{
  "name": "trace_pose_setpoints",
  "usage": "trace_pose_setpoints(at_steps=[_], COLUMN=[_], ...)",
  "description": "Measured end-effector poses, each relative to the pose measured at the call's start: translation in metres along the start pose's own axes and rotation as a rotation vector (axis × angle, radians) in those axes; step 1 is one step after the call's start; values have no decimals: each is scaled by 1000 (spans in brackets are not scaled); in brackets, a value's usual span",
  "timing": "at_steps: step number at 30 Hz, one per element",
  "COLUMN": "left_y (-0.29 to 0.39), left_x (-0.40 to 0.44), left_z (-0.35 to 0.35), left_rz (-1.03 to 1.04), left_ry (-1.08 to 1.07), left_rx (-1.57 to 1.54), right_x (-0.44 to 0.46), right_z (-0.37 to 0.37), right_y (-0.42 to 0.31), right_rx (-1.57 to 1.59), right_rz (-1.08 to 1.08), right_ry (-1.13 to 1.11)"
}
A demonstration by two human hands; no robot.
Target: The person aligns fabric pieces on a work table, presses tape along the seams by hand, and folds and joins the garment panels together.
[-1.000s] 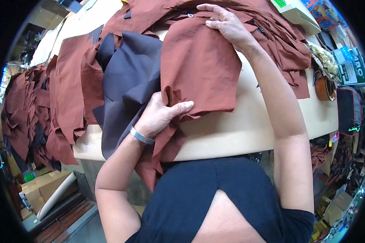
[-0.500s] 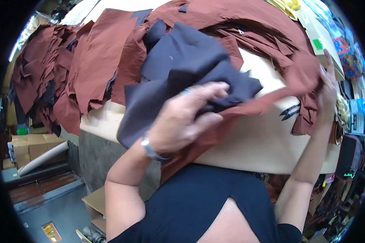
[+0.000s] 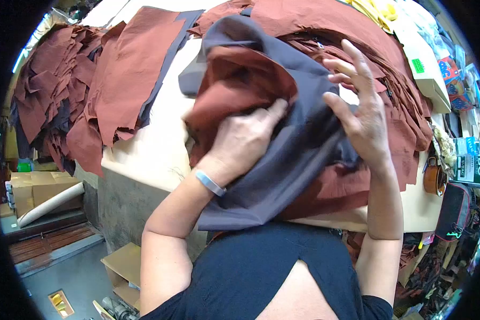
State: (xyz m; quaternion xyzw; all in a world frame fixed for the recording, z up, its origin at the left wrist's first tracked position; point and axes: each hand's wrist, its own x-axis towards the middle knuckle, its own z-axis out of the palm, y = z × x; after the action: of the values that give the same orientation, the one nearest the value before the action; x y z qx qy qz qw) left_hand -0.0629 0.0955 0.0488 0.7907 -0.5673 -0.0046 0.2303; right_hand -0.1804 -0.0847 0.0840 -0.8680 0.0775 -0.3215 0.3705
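A piece of cloth, dark grey (image 3: 309, 133) on one side and rust-red (image 3: 224, 80) on the other, is bunched up in front of me. My left hand (image 3: 245, 136), slightly blurred, is closed on its rust side, with the fingertips partly hidden in the folds. My right hand (image 3: 362, 112) is raised at the cloth's right edge, fingers spread and holding nothing. More rust cloth (image 3: 330, 186) lies beneath, between my forearms. A white bracelet (image 3: 210, 183) is on my left wrist.
Stacks of cut rust cloth (image 3: 138, 64) lie to the left on the pale table (image 3: 133, 160). A rust pile with a zipper (image 3: 352, 53) curves along the back right. A long white box (image 3: 429, 80) and a tape roll (image 3: 434, 178) sit at the right edge. Cardboard boxes (image 3: 42, 189) stand lower left.
The cloth has been turned so its rust side faces up under my left hand. My right hand has let go of the rust cloth at the right and come inward, fingers spread.
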Motion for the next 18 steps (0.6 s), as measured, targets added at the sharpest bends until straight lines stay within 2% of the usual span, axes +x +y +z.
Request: trace_pose_setpoints(at_steps=[1,3,5,6,9,12,13,14,15,16,18], left_y=[4,-3,-4,-2,-2,-14,-16,-16,-45,-72,-89], left_x=[-2,-4,-8,-8,-6,-6,-7,-11,-14,-15,-19], left_z=[5,26,27,24,17,2,-20,-37,-50,-64,-89], left_rz=[-8,176,56,-4,-6,42,-105,-492,-501,-381,-406], left_ry=[-87,132,-45,-136,-145,72,141,282,408,491,616], left_rx=[40,84,76,73,18,-452,-569,-939,-1094,-1290,-1716], right_x=[1,-2,-8,-12,-25,-42,-47,-50,-53,-56,-61], right_z=[5,7,10,11,15,19,17,15,12,9,5], right_y=[3,5,12,17,19,30,32,34,37,39,41], right_rx=[-13,-20,-27,-60,-136,-168,-183,-167,-150,-130,-81], right_rz=[-22,75,142,83,67,69,51,62,72,79,149], right_ry=[2,-85,-144,-177,-286,-341,-327,-298,-271,-245,-210])
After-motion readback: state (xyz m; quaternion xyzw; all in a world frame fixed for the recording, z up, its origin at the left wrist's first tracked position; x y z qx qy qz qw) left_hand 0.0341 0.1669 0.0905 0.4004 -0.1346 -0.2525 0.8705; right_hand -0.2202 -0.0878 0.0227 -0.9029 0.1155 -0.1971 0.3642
